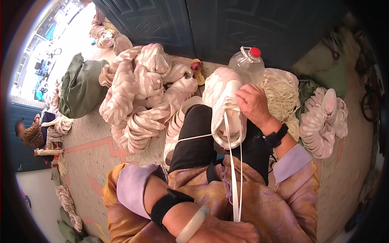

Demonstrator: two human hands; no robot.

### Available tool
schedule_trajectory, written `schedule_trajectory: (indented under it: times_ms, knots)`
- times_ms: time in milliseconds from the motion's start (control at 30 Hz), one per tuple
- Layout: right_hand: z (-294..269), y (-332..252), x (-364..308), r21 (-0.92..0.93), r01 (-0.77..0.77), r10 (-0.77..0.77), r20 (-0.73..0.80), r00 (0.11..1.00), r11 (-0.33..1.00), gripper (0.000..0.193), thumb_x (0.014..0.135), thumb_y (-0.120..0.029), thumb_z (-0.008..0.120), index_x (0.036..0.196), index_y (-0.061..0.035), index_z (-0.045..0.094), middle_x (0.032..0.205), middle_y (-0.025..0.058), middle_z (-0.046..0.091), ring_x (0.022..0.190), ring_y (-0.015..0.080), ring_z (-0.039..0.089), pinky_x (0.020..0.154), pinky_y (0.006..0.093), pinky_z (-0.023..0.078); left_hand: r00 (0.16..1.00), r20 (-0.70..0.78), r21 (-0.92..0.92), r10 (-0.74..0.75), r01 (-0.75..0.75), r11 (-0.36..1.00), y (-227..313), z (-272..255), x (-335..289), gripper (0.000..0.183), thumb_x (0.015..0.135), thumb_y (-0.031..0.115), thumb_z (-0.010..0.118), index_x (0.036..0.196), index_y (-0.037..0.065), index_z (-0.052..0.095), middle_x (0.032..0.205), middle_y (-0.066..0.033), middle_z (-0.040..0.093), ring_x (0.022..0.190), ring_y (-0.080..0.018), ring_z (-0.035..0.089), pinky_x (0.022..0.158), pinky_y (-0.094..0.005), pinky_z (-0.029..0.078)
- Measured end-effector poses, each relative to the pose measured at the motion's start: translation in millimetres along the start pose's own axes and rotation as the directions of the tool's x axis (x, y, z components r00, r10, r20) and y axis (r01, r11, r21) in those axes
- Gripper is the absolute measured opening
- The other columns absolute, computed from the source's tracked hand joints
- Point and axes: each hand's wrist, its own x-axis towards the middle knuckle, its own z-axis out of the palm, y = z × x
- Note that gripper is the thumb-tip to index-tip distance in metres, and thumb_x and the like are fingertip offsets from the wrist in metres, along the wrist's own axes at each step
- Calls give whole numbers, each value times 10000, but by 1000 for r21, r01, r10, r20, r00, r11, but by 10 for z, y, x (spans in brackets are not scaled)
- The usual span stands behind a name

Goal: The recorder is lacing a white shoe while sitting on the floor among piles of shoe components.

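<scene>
A white shoe (221, 87) rests on my black-trousered thighs, its toe pointing away from me and its heel opening toward me. My right hand (253, 102) is closed at the shoe's lacing, the fingertips gripping the right-hand lace edge. Two strands of white shoelace (232, 174) run taut from the lacing back toward my body. Low in the picture, my left hand (229, 232) is closed around these strands, its back turned up and its fingertips hidden. A thinner white cord (196, 138) stretches from the shoe over my left thigh.
Large coils of overlapping pale pink and white pieces (135, 97) lie ahead on the left, with another coil (322, 121) at right. Beyond the shoe stand a clear red-capped bottle (247, 67) and a heap of cream laces (279, 91). A green sack (79, 89) and another person (34, 133) are left.
</scene>
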Motion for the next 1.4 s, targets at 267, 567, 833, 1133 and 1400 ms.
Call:
schedule_trajectory:
  times_ms: [267, 567, 833, 1133, 1400]
  knots:
    - [188, -103, 255, -384, 434, -293, 374, 880, 815, 50, 711, -82, 584, 666, -102, 581, 724, 52, 593, 700, 212, 565, 867, 459, 371, 1000, -20, 51, -1, 2, 999, 21, -24, -67, 214, 774, 190, 551, 664, 9, 522, 519, -153, 541, 501, -329, 572, 440, -402, 446]
    - [255, -327, 405, -510, 671, -193, 701, 687, 537, 146, 743, -153, 561, 686, -161, 695, 684, 37, 663, 689, 187, 622, 801, 488, 363, 995, -89, 7, 43, -43, 999, 1, -48, -130, 238, 764, 224, 558, 685, 0, 556, 556, -165, 565, 535, -329, 590, 478, -401, 466]
    - [234, -6, 214, -301, -47, 123, 242, 963, 953, 136, 737, -176, 561, 626, -127, 622, 688, 79, 629, 649, 256, 616, 637, 423, 441, 992, -118, -15, 46, -48, 999, -16, -77, -176, 241, 769, 224, 559, 695, -5, 563, 590, -166, 583, 584, -328, 604, 520, -406, 479]
    - [264, -154, 328, -347, 312, -220, 277, 935, 884, 102, 737, -154, 581, 644, -154, 623, 773, 43, 610, 734, 218, 606, 887, 433, 341, 986, -151, -47, 72, -80, 996, -56, -67, -171, 253, 773, 217, 561, 684, -20, 564, 594, -177, 584, 586, -333, 606, 524, -408, 480]
    - [231, -338, 539, -382, 745, -234, 785, 574, 547, 107, 733, -96, 557, 744, -90, 664, 697, 54, 595, 743, 191, 613, 930, 480, 356, 977, -197, -47, 82, -93, 995, -72, -75, -230, 259, 751, 209, 568, 629, -19, 582, 578, -180, 581, 575, -326, 605, 511, -408, 479]
